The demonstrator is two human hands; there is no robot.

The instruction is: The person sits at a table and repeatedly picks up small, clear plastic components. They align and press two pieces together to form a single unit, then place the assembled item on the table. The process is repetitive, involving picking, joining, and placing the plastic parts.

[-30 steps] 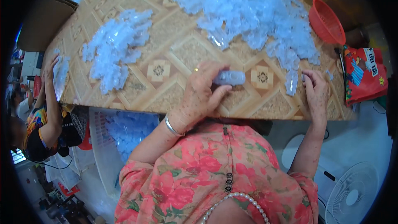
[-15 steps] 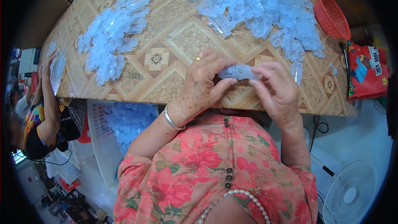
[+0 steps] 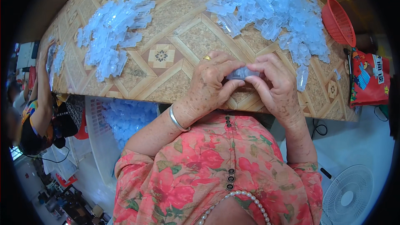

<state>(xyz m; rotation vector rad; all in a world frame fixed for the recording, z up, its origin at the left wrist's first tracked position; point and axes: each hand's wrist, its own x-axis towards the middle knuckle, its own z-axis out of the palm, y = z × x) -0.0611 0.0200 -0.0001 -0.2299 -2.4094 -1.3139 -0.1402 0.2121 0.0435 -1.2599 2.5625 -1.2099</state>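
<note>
Between my two hands, just over the table's near edge, is a small clear plastic piece (image 3: 239,73), bluish and oblong. My left hand (image 3: 210,79) pinches its left end between thumb and fingers; a gold ring and a silver bangle show on that hand and wrist. My right hand (image 3: 275,81) closes on the right end, its fingers and thumb covering much of the piece. A large heap of similar clear plastic pieces (image 3: 266,4) lies beyond my hands. One loose clear piece (image 3: 302,78) rests just right of my right hand.
A smaller pile of clear pieces (image 3: 114,29) lies at left on the patterned table (image 3: 175,87). A red basket (image 3: 339,21) and a red packet (image 3: 368,77) are at right. Below the edge stand a white crate (image 3: 98,141) and a fan (image 3: 346,198). A co-worker's arm (image 3: 41,83) reaches over at far left.
My right hand has closed in on the plastic piece, its fingertips now beside my left ones and hiding more of it. The view has shifted slightly.
</note>
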